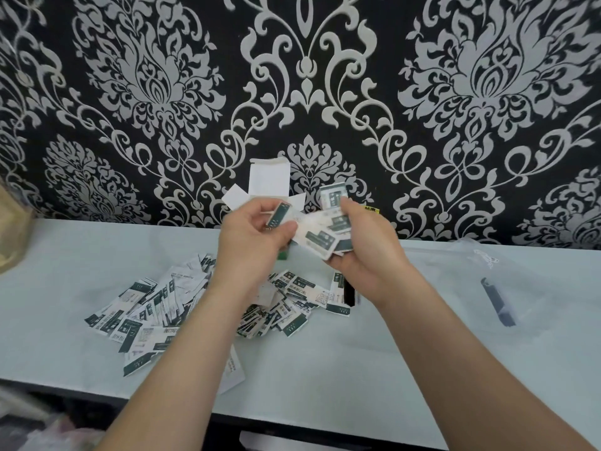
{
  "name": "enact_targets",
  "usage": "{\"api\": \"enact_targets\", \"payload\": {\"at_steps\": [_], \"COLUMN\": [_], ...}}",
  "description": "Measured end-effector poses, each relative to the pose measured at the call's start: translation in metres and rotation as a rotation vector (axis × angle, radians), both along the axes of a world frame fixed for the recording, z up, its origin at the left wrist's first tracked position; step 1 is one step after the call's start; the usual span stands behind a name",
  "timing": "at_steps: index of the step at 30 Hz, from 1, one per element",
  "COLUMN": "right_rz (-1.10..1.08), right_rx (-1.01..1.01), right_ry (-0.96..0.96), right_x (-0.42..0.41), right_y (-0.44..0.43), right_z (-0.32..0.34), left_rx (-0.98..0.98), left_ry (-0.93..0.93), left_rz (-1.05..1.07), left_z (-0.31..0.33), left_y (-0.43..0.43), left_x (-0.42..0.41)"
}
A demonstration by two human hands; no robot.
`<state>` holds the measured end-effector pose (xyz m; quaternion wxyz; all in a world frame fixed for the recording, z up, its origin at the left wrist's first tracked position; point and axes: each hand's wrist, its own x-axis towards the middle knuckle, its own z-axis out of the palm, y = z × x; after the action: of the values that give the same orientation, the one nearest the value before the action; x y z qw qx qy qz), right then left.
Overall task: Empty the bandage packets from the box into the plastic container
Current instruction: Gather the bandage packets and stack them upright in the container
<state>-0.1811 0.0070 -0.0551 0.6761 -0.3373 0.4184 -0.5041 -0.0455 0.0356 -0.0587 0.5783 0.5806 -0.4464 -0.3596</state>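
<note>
My left hand (pixel 252 237) pinches one green-and-white bandage packet (pixel 277 216) above the table. My right hand (pixel 362 249) grips a fanned bundle of several bandage packets (pixel 328 229) beside it. Behind the hands stands the opened white box (pixel 269 177), flaps up, its lower green part mostly hidden by my left hand. Many loose packets (pixel 162 307) lie spread in a pile on the pale table under my forearms. A clear plastic container or bag (pixel 461 271) lies flat at the right, hard to make out.
The pale table (pixel 325 362) runs along a black-and-silver patterned wall. A dark flat strip (pixel 497 302) lies at the right on the clear plastic. A beige object (pixel 13 236) sits at the far left edge. The table's front edge is close to me.
</note>
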Motion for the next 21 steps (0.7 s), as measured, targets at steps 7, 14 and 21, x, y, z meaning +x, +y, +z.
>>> {"api": "enact_targets", "payload": {"at_steps": [7, 14, 21], "right_rz": [0.466, 0.542, 0.156], "right_rx": [0.107, -0.031, -0.042], "right_ry": [0.089, 0.179, 0.194], "right_x": [-0.013, -0.014, -0.036], "right_y": [0.002, 0.009, -0.006], "right_z": [0.0, 0.006, 0.005], "left_rx": [-0.058, -0.198, 0.359], "left_ry": [-0.315, -0.404, -1.065], "left_rz": [-0.236, -0.121, -0.284], "left_z": [0.021, 0.01, -0.042], "left_y": [0.009, 0.0, -0.022], "left_x": [0.022, -0.004, 0.001]}}
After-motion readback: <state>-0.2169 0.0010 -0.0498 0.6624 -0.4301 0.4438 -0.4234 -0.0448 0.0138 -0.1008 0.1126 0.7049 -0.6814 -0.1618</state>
